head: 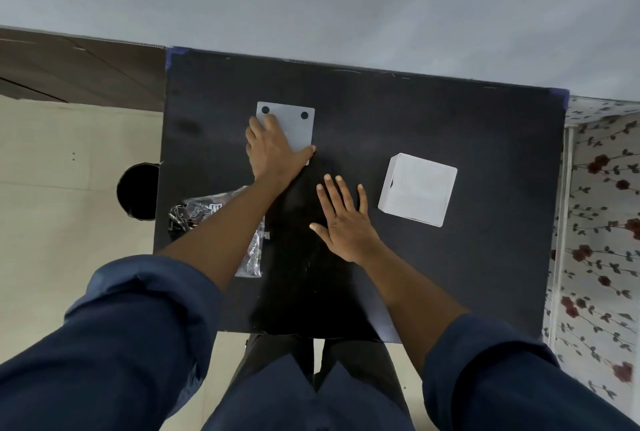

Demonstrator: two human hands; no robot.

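A flat light-grey square plate (297,126) with two black round feet at its far corners lies on the black table (450,112). My left hand (272,152) rests on its near-left part, fingers laid over it and thumb along its near edge. My right hand (343,219) lies flat on the bare table with fingers spread, holding nothing. A white box (417,189) stands to the right of that hand, apart from it.
A clear plastic bag (254,247) with dark small parts lies under my left forearm near the table's left edge. A round black bin (138,191) stands on the floor at the left. A flowered cloth (602,223) hangs at the right.
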